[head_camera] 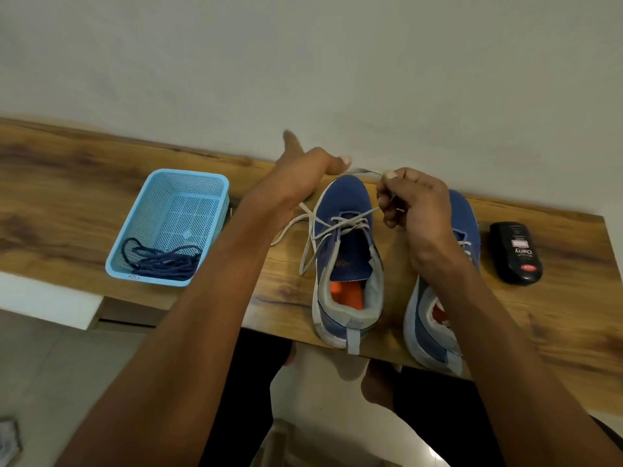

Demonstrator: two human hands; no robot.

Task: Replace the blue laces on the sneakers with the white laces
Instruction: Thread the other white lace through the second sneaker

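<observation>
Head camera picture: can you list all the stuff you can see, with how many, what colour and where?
Sneakers: two, blue, side by side on the table.
White lace: one, threaded in the left sneaker.
Blue laces: a dark blue bundle, in the basket.
Basket: one, light blue, left of the sneakers.
Black container: one, right of the sneakers.
Table: one, wooden, against the wall.
Left hand: beyond the left sneaker's toe, holding a lace end.
Right hand: pinching the white lace.

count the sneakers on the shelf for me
2. The left sneaker stands mid-shelf, where the left hand and right hand work its white lace. The right sneaker stands beside it, partly hidden by the right forearm.
</observation>
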